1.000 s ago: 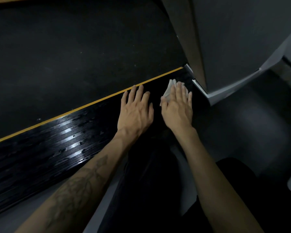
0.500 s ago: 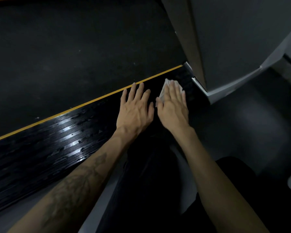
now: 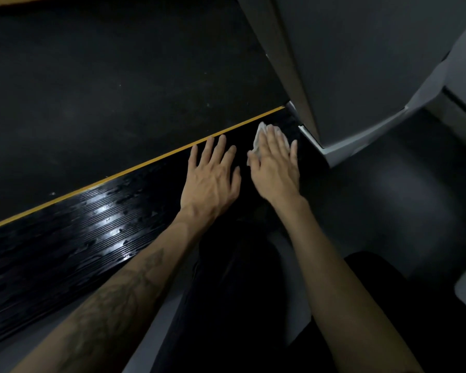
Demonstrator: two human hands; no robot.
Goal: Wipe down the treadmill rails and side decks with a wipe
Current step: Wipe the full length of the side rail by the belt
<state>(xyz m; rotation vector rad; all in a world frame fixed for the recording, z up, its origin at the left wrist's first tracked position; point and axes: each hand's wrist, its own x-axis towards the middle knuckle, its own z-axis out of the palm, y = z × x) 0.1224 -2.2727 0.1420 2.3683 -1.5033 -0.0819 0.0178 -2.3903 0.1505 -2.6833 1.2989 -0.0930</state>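
Note:
A black ribbed side deck (image 3: 73, 238) of the treadmill runs from lower left to upper right, wet and shiny, edged by a yellow stripe (image 3: 135, 169). My right hand (image 3: 276, 165) lies flat with straight fingers on a white wipe (image 3: 259, 135), pressing it onto the deck near its far end. Most of the wipe is hidden under the fingers. My left hand (image 3: 213, 176) rests flat on the deck just left of it, fingers spread, holding nothing.
The matt black running belt (image 3: 105, 76) lies beyond the yellow stripe. A grey upright housing (image 3: 361, 63) with a pale base trim (image 3: 342, 154) stands right beside the deck's end. Dark floor (image 3: 401, 197) spreads to the right. My dark-clothed legs are below.
My right hand and the wipe slid a little left and then back right near the deck's end. My left hand stayed in place.

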